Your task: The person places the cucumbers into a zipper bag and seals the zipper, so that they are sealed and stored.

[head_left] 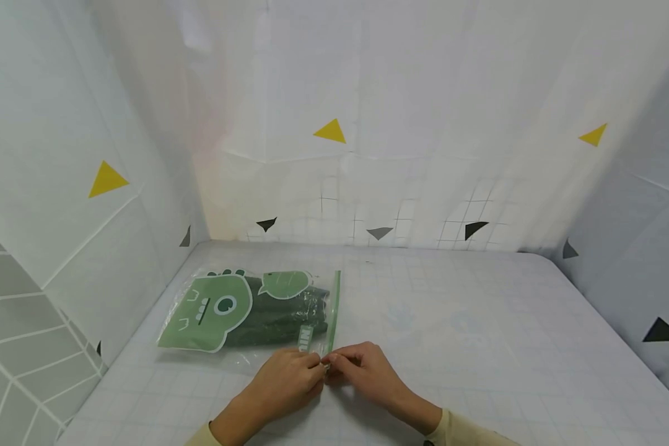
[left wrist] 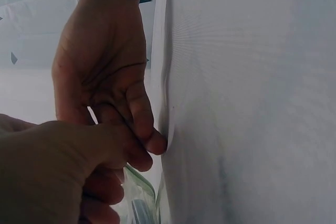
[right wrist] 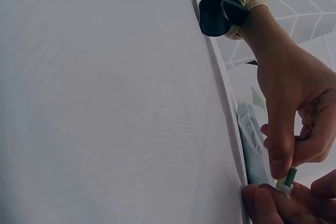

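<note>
A clear zip bag (head_left: 209, 319) printed with a green one-eyed monster lies flat at the left of the table. Something dark green (head_left: 273, 319) is inside it. Along its right edge runs a green zip strip (head_left: 335, 303). My left hand (head_left: 291, 379) pinches the near end of that edge, and my right hand (head_left: 366, 376) pinches there too, fingertips meeting. In the right wrist view, the green strip end and a small whitish piece (right wrist: 285, 189), resembling a zip slider, show between the fingers. The left wrist view hides the pinched spot behind my fingers.
A white sheet with faint grid lines covers the table (head_left: 479, 347). White hangings (head_left: 412, 93) with yellow and dark triangles stand behind and at both sides. Grey patterned cloth (head_left: 11, 347) hangs at the lower left.
</note>
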Motion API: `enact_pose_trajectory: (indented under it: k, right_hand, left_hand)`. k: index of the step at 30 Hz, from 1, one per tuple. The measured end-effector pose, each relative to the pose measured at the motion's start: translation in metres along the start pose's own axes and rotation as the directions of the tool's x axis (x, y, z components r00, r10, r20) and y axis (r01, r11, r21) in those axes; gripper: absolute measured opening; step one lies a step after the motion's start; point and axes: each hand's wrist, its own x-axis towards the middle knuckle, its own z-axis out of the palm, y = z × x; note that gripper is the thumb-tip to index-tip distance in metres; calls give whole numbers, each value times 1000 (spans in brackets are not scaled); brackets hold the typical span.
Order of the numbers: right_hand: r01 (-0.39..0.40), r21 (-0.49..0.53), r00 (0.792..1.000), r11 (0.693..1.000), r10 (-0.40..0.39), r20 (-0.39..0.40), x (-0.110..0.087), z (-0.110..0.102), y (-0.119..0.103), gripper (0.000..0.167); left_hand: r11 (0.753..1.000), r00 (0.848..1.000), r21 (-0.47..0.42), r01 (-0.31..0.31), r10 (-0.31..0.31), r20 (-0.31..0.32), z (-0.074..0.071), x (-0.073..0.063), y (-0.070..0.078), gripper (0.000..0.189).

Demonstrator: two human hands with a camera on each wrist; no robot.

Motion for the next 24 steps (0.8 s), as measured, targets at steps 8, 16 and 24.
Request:
enact_pose_trajectory:
  k: [8,16,24]
  right_hand:
    - [9,28,1000,1000,-9,9,1,-2,0,24]
    - [-6,40,1000,999,6,-1,4,-5,5,23]
    - [-14,42,1000,999,15,-22,8,-6,5,23]
  left_hand:
    - [1000,1000,-16,8,-8,2,0,0,1,26]
    - [1000,1000,-21,5,-6,-17,0,1,1,27]
    - [1000,1000,-15,0,0,-7,-2,2,0,27]
